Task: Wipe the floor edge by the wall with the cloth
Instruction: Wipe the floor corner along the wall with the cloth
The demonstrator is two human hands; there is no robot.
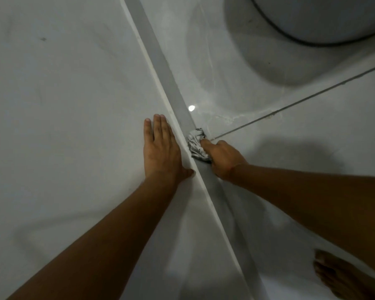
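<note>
A crumpled grey-and-white cloth point(196, 142) is pressed against the grey strip point(160, 59) that runs diagonally between the white wall point(63, 94) and the pale tiled floor point(290, 131). My right hand point(222, 159) is closed around the cloth's near end, low at the floor edge. My left hand point(160, 148) lies flat on the wall, fingers straight and together, thumb touching the white rim just left of the cloth. It holds nothing.
A large white rounded fixture point(325, 16) with a dark base line stands on the floor at the top right. A dark grout line point(301, 100) crosses the floor toward the cloth. A bare foot point(342, 276) rests at the bottom right.
</note>
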